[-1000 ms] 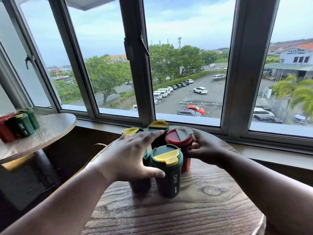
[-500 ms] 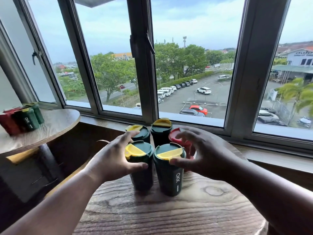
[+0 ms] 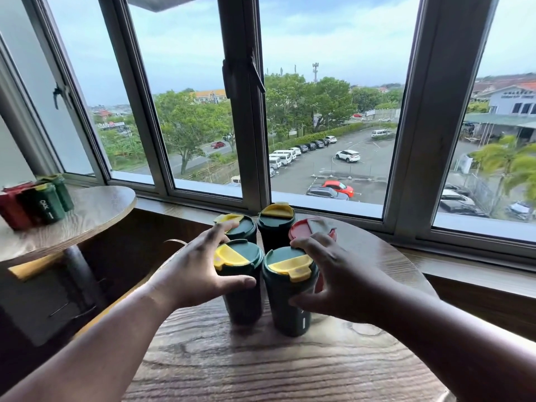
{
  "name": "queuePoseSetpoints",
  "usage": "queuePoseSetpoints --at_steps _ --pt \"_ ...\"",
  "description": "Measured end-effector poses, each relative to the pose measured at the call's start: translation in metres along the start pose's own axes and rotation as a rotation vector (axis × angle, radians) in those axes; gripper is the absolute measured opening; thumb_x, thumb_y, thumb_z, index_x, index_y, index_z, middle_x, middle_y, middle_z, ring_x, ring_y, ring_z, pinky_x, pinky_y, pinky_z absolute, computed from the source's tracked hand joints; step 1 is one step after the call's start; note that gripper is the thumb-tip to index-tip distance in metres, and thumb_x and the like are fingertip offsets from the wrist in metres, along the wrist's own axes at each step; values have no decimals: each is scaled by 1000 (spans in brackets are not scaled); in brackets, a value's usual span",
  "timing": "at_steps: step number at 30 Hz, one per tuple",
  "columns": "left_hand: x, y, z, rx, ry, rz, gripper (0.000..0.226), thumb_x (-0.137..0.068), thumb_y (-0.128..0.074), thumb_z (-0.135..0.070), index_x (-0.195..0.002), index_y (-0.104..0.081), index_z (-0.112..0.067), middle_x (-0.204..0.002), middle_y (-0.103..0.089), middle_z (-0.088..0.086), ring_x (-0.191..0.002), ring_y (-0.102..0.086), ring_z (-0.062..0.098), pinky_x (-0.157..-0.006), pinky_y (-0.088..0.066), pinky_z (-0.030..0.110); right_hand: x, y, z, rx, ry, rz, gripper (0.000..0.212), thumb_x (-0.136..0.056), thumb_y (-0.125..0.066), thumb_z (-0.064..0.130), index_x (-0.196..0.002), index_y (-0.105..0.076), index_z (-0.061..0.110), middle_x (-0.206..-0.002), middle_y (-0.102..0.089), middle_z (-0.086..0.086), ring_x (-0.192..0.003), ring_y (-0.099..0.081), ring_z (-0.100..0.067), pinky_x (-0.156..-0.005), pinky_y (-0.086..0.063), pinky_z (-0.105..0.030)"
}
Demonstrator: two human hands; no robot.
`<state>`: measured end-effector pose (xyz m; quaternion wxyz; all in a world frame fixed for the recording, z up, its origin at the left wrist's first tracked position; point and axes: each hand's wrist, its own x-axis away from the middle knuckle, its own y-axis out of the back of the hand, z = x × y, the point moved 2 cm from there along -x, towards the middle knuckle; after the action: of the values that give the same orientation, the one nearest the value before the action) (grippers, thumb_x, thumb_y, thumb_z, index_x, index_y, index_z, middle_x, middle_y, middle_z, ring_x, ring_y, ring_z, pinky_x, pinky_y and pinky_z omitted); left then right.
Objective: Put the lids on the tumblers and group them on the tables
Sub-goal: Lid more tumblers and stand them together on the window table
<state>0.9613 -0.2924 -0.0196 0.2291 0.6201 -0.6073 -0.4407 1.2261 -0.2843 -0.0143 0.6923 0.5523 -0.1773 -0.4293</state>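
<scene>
Five lidded tumblers stand bunched on the round wooden table (image 3: 261,369). Two dark green ones with yellow-flap lids are in front, the front-left tumbler (image 3: 242,303) and the front-right tumbler (image 3: 290,317). Behind them are two more green tumblers (image 3: 245,229) (image 3: 275,227) and a red tumbler (image 3: 313,226) with a red lid. My left hand (image 3: 188,271) wraps the front-left tumbler, thumb on its front and fingers reaching the back-left lid. My right hand (image 3: 333,277) wraps the front-right tumbler, its fingertips at the lid's rim beside the red one.
A second round table (image 3: 95,207) stands at the left with a cluster of red and green lidded tumblers (image 3: 49,204) on it. A gap with a dark floor separates the two tables. A window sill and window frames run close behind both tables.
My left hand slid off the tops to the side of the front-left tumbler. My right hand came forward from the red tumbler to the front-right one. The tumblers stand closer together.
</scene>
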Motion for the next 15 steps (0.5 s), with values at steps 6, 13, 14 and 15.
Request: queuePoseSetpoints --at_steps 6,13,14,15 --pt "-29 15 16 187 97 -347 57 -70 -62 -68 -119 -58 -39 -114 -58 -6 -97 -60 12 -85 -52 33 -2 5 3 5 -8 -25 91 -68 -60 75 -144 -29 38 -146 -36 14 -122 -47 -8 -94 -45 -29" --pt "-74 -12 58 789 588 88 66 -60 -77 -66 -114 -70 -27 -126 -66 8 -115 -62 27 -89 -54 42 -12 18 8 103 -58 -134 73 -77 -40 81 -135 -44 38 -138 -47 15 -121 -46 -5 -80 -31 -21" --pt "-74 -17 59 845 620 102 63 -61 -77 -63 -110 -73 -23 -123 -68 11 -110 -63 27 -80 -53 40 -14 19 8 106 -81 -148 64 -83 -41 76 -133 -47 38 -136 -49 13 -122 -45 -6 -79 -28 -21" --pt "-74 -20 60 867 637 118 62 -62 -78 -61 -109 -73 -20 -122 -69 13 -105 -63 29 -73 -52 39 -16 21 7 100 -103 -165 57 -87 -40 71 -132 -49 37 -135 -50 11 -123 -44 -8 -80 -27 -22"
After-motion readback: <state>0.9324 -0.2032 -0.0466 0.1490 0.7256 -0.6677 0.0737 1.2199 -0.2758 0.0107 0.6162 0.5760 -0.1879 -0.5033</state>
